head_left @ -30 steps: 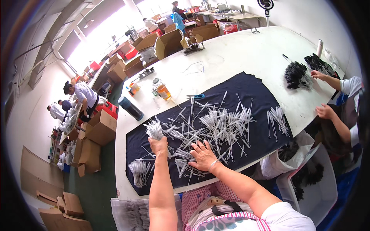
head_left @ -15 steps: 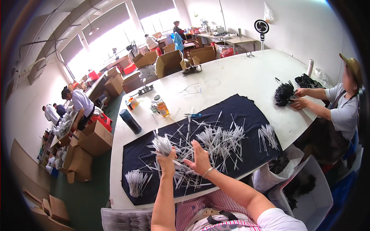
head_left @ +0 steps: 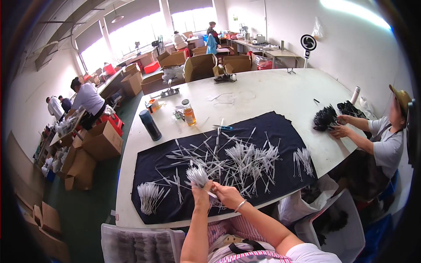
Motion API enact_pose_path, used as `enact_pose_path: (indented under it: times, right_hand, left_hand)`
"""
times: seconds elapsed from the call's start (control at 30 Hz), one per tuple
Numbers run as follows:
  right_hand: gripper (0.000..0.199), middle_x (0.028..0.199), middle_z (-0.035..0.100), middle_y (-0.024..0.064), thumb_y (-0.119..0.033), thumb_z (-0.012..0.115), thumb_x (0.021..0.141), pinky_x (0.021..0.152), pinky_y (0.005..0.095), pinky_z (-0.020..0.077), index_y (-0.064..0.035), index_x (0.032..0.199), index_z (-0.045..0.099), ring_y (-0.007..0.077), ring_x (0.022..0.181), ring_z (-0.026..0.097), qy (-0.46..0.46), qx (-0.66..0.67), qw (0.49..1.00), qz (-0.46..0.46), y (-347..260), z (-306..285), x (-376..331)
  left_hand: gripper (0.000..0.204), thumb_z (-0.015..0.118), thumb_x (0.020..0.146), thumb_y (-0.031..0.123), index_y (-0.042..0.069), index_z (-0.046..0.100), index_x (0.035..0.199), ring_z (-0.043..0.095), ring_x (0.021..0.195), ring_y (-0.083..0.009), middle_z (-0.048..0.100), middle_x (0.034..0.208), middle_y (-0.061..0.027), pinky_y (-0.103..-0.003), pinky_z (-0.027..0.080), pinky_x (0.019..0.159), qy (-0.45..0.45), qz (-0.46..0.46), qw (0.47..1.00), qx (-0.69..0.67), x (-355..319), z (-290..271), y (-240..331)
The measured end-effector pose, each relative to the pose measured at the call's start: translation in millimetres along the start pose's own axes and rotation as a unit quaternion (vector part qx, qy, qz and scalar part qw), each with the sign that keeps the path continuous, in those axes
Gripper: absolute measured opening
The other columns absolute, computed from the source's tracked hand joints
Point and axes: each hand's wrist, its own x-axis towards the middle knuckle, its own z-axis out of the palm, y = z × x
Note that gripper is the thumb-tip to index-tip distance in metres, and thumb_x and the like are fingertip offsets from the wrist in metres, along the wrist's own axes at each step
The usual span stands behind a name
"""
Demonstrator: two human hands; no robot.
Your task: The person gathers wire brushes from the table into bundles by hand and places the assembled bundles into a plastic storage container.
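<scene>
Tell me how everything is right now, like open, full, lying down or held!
White tube-brush bundle, gripped in the left hand
Right hand, fingers at the left hand; exact grip hidden
Loose tube brushes, lying scattered
Dark cloth, spread out, partly covered by brushes
Clear jar, standing, part-filled with amber liquid
Dark flask, standing
Blue-handled snips, lying down; open or shut unclear
Big cardboard box, open
Tube light, lit

The lower part of the white brush bundle is concealed by the left hand; fingertip detail of the right hand is too small to resolve. The view's lower edge truncates the plastic bin, its contents blurred; the black brushes appear indistinct.
</scene>
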Motion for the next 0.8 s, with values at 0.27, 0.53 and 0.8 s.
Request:
enact_pose_path:
  times: [0.27,0.53,0.8]
  right_hand:
    - [0.049,0.101,0.058,0.0115,-0.045,0.040,0.086,0.083,0.0354,0.0404,-0.0016,0.105,0.054,0.0218,0.094,0.056,-0.135,0.667,0.693,0.240,-9,-57,45]
    - [0.027,0.065,0.058,0.0066,-0.028,0.046,0.087,0.063,0.0311,0.0495,-0.0043,0.076,0.054,0.0186,0.059,0.058,0.198,0.657,0.711,0.154,1,-115,74]
    - [0.022,0.057,0.054,0.0036,-0.024,0.065,0.075,0.050,0.0252,0.0398,-0.0012,0.077,0.063,0.0097,0.052,0.048,0.013,0.228,0.970,0.079,-20,-80,64]
  left_hand:
    - [0.023,0.061,0.073,0.000,0.005,0.047,0.090,0.049,0.049,-0.0082,0.052,0.067,0.0000,-0.021,0.039,0.043,-0.239,-0.022,0.957,0.165,-25,21,24]
    - [0.021,0.058,0.073,-0.002,0.004,0.047,0.091,0.046,0.045,-0.0077,0.050,0.059,-0.0015,-0.022,0.038,0.039,-0.238,-0.141,0.942,0.193,-36,22,37]
    - [0.036,0.058,0.072,-0.004,0.003,0.042,0.104,0.044,0.046,-0.0068,0.049,0.068,-0.0011,-0.021,0.037,0.038,-0.199,-0.079,0.932,0.292,-37,25,38]
